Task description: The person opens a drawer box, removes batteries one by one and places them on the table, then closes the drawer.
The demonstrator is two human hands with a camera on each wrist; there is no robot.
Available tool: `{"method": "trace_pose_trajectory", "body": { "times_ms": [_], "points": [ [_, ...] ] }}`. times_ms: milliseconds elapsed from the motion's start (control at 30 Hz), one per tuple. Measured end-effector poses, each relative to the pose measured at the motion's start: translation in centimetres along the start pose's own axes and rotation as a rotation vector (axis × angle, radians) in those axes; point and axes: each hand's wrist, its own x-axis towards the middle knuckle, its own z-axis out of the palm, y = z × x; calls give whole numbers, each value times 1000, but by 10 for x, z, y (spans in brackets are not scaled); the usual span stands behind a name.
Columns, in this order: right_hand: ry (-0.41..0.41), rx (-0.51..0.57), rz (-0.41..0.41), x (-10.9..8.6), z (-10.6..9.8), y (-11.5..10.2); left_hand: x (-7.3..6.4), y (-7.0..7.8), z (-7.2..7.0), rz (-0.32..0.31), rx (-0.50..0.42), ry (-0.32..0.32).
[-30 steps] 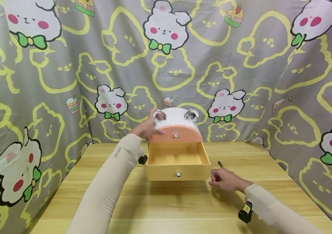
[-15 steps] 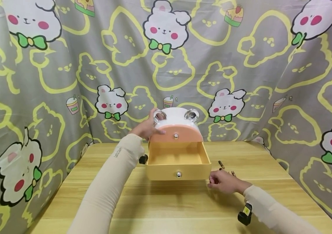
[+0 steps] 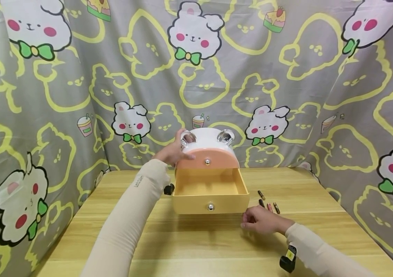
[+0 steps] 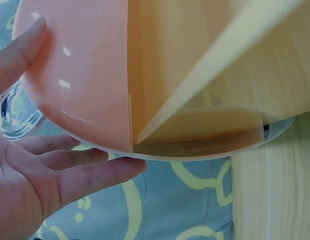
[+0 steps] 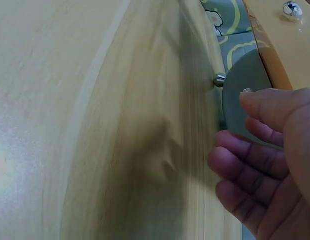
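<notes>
A white bear-eared drawer box point(image 3: 204, 134) stands at the middle back of the table in the head view. My left hand point(image 3: 175, 151) holds its left side, the thumb on the orange upper drawer front point(image 4: 79, 70) and the fingers along the outer edge. The yellow lower drawer point(image 3: 210, 204) is pulled out, its visible inside holding nothing. My right hand point(image 3: 262, 220) is beside that drawer's front right corner, fingers loosely curled. In the right wrist view, a small silvery piece point(image 5: 247, 91) shows at the thumb tip of this hand; no grip on it shows.
Several small batteries point(image 3: 276, 208) lie on the wooden table point(image 3: 196, 250) behind my right hand, mostly black and gold, one pink. A silver foot point(image 5: 220, 80) shows under the box. Patterned grey curtains point(image 3: 203, 84) close off the back and sides.
My right hand has shifted slightly left and toward me, so more of the batteries behind it show. The left hand, box and pulled-out drawer stay put.
</notes>
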Motion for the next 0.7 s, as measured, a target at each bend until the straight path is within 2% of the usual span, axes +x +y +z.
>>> {"method": "trace_pose_trajectory", "body": {
  "times_ms": [200,500,700],
  "points": [
    [-46,35,-3,-1,5,-4,-2,2,-1,-5,10,5],
    [-44,8,-156,4,9,-20,0,1,0,2,9,4],
    [-31,27,-197,8,12,-32,0,0,1,3,1,5]
  ]
}}
